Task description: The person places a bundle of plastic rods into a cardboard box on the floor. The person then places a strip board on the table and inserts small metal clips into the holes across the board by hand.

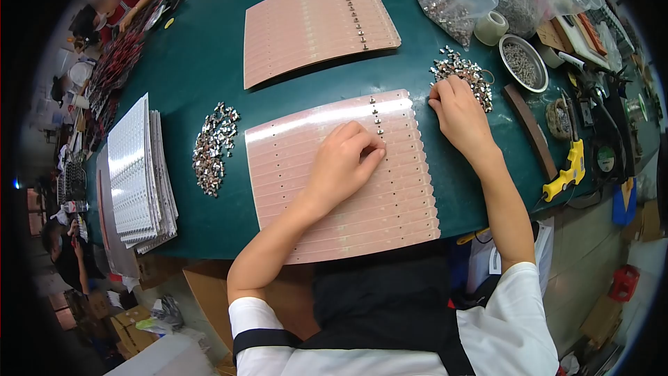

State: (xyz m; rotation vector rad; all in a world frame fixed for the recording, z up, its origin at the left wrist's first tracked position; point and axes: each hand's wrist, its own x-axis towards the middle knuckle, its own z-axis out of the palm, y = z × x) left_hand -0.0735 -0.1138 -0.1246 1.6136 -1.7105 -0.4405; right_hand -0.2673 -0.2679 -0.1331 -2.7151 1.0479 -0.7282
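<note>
In front of me a pinkish board (316,198), scored into strips and dotted with small holes, lies on the green table. A short row of small metal clips (376,117) runs down its upper right part. My left hand (348,160) rests on the board just below those clips, thumb and forefinger pinched; anything between them is too small to make out. At the near edge of a heap of shiny metal clips (465,68), my right hand (460,113) has its fingertips drawn together, and their contents are hidden.
Another pink board (299,31) with a clip row lies beyond. Left are loose metal pieces (212,150) and stacked white sheets (132,174). Right are a bowl of small parts (523,63), a brown bar (530,129), a yellow glue gun (567,170) and plastic bags (456,0). People sit far left.
</note>
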